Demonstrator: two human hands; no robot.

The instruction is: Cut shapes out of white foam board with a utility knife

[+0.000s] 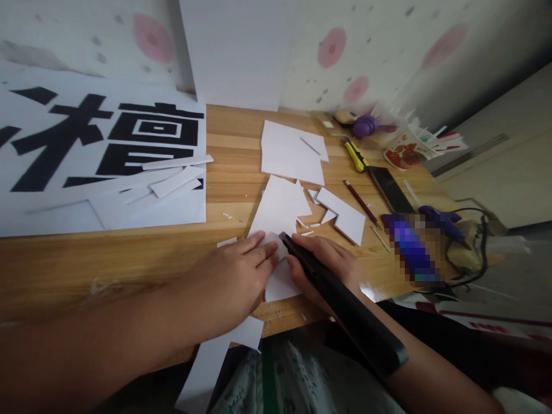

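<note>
My right hand (330,264) is closed around a black utility knife (340,307), its tip touching a white foam board piece (280,204) on the wooden table. My left hand (241,270) lies on the same board, fingers stretched out close to the tip. Small offcuts (317,225) and an angled white piece (342,215) lie to the right of the board. Beyond it rests another white board (288,148) with a thin strip on it. Below my left hand, a white cut piece (211,356) hangs over the table edge.
A sheet with a large black character (150,135) and white strips (176,181) lies at left. On the right are a yellow cutter (354,155), a red pencil (361,201), a dark flat object (392,190), a blue glue gun (444,221) and a paper tub (407,150).
</note>
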